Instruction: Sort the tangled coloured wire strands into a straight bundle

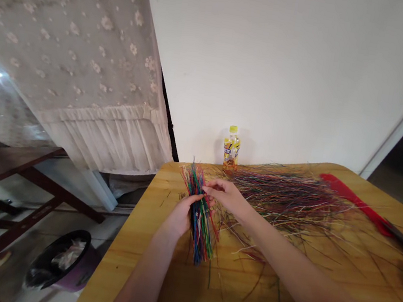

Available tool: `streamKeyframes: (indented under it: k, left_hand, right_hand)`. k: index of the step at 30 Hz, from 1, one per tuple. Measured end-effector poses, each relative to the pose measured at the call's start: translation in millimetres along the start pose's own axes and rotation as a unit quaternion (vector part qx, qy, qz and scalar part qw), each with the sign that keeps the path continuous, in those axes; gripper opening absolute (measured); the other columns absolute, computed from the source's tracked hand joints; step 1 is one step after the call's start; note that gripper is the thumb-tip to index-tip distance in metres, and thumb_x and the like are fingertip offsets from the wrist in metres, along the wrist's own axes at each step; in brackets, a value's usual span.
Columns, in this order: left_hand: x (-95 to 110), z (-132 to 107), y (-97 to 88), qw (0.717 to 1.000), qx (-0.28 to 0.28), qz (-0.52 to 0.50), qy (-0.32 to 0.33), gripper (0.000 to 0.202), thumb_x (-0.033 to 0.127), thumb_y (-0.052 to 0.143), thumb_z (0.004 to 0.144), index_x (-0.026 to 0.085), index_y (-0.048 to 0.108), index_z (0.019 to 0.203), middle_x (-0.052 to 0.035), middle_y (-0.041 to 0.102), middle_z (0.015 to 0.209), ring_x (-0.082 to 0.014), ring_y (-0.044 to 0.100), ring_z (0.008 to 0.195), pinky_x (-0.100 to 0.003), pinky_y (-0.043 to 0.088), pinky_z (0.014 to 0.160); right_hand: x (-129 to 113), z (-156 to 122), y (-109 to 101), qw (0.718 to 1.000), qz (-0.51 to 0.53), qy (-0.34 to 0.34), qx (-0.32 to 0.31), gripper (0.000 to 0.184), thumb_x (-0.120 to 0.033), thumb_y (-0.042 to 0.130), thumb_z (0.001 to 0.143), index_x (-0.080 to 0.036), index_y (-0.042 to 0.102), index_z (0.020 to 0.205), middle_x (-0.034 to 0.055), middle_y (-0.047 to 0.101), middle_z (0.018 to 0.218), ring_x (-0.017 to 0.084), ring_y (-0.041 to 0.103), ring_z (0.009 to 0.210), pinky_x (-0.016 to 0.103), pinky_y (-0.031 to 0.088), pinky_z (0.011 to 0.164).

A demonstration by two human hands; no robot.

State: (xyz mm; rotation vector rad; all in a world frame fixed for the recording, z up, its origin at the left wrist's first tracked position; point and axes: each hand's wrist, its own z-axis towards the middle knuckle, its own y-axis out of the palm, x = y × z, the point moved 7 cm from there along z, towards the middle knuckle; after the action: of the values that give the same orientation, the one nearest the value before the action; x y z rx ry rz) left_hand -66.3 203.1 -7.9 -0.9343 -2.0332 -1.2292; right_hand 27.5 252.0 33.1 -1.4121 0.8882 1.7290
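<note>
My left hand (179, 216) is closed around the middle of a bundle of thin multicoloured strands (199, 217) that lies across the wooden table (151, 276). My right hand (223, 194) rests on the upper part of the same bundle, its fingers pinched at the strands. To the right of the hands, a wide loose pile of coloured strands (290, 195) spreads over the table top.
A small yellow-capped bottle (231, 149) stands at the table's far edge by the white wall. A long red comb (361, 204) lies at the right. On the floor at the left sit a dark bin (61, 261) and a brown bench (3, 170); a lace curtain hangs above.
</note>
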Motion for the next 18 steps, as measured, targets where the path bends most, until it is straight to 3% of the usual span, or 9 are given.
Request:
streamKeyframes:
  k: [5,10,12,15,18]
  left_hand:
    - [6.0,-1.1,-0.3,0.997,-0.034,0.048,0.044,0.011,0.007,0.057,0.079,0.010,0.066,0.085,-0.0076,0.072,0.071,-0.0183,0.069,0.064,-0.028,0.055,0.064]
    - [6.7,-2.3,2.4,0.991,-0.079,0.080,0.075,0.011,0.014,0.069,0.073,0.012,0.065,0.083,-0.0089,0.073,0.078,-0.0198,0.069,0.071,-0.028,0.054,0.066]
    - [6.0,-2.8,3.7,0.987,-0.091,0.098,0.085,0.019,0.018,0.075,0.068,0.011,0.066,0.083,-0.0093,0.072,0.079,-0.0192,0.068,0.069,-0.027,0.054,0.064]
    - [6.7,-3.8,6.2,0.982,-0.108,0.111,0.106,0.030,0.023,0.081,0.060,0.011,0.067,0.084,-0.0073,0.071,0.074,-0.0175,0.067,0.062,-0.026,0.052,0.061]
    - [5.7,-5.0,9.1,0.980,-0.127,0.118,0.098,0.034,0.024,0.082,0.059,0.012,0.067,0.087,-0.0063,0.071,0.073,-0.0186,0.067,0.063,-0.027,0.052,0.059]
  right_hand:
    - [-10.6,0.8,-15.5,0.995,0.064,-0.039,0.063,0.029,-0.042,0.068,0.065,-0.019,0.054,0.076,-0.0018,0.058,0.070,0.013,0.055,0.064,0.026,0.045,0.062]
    - [-32.5,-7.9,-20.8,0.990,0.089,-0.070,0.089,0.029,-0.046,0.063,0.072,-0.021,0.050,0.080,-0.0081,0.042,0.059,0.007,0.040,0.049,0.019,0.036,0.047]
    - [-36.9,-11.4,-13.2,0.996,0.044,-0.064,0.053,0.027,-0.046,0.061,0.075,-0.021,0.053,0.080,-0.0070,0.042,0.058,0.008,0.040,0.049,0.019,0.036,0.045]
    - [-33.7,-15.1,5.0,0.996,-0.053,-0.042,-0.051,0.022,-0.041,0.061,0.076,-0.020,0.062,0.081,-0.0026,0.051,0.062,0.011,0.049,0.054,0.022,0.043,0.046]
    - [-28.7,-14.8,5.9,0.991,-0.110,-0.038,-0.060,0.018,-0.032,0.058,0.077,-0.020,0.069,0.085,-0.0003,0.057,0.063,0.014,0.054,0.054,0.026,0.048,0.046]
